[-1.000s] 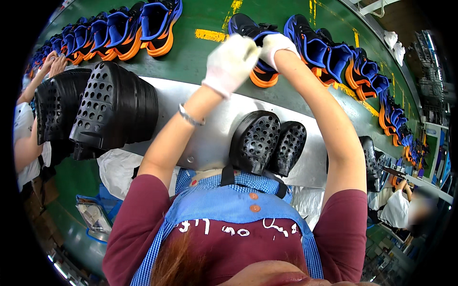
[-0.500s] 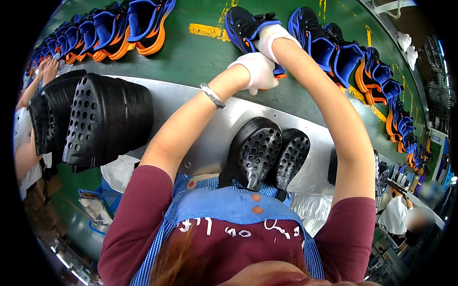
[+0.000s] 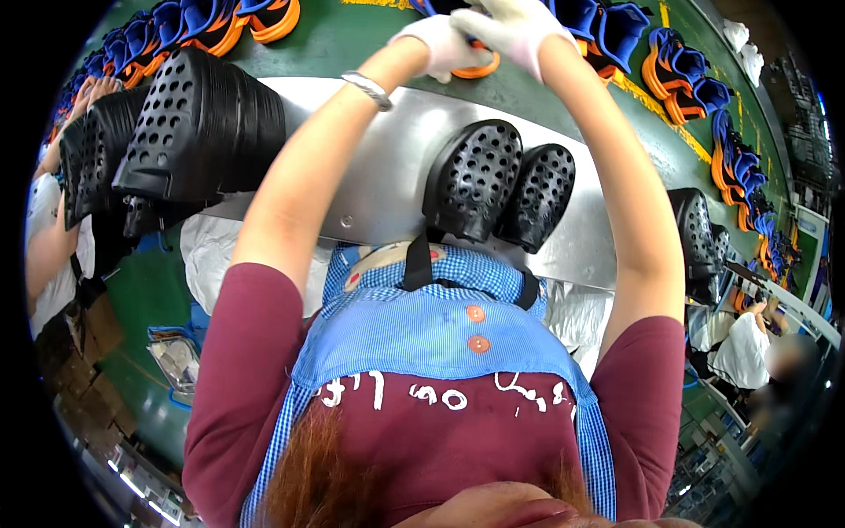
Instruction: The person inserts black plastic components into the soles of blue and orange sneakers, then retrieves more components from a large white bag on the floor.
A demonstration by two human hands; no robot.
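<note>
At the top edge, a blue, black and orange sports shoe (image 3: 476,69) is largely cut off by the picture and covered by my hands. My left hand (image 3: 443,46), in a white glove, closes around the side of this shoe. Across its upper part lies my right hand (image 3: 518,33), also gloved, its thumb reaching left and its other fingers partly beyond the edge; it appears to grip the shoe. Two black perforated shoe-shaped pieces (image 3: 475,176) rest on the metal ledge (image 3: 378,158) before my apron.
A nested stack of black perforated pieces (image 3: 220,123) stands on the left. Sports shoes line the green surface at far left (image 3: 211,22) and right (image 3: 678,75). More black pieces (image 3: 695,233) lie beyond my right arm. Another person's hands (image 3: 92,97) show at left.
The view has shifted, so the ledge and shoes sit higher in the picture and the held shoe is now mostly cut off. My right hand's thumb now spreads toward the left hand.
</note>
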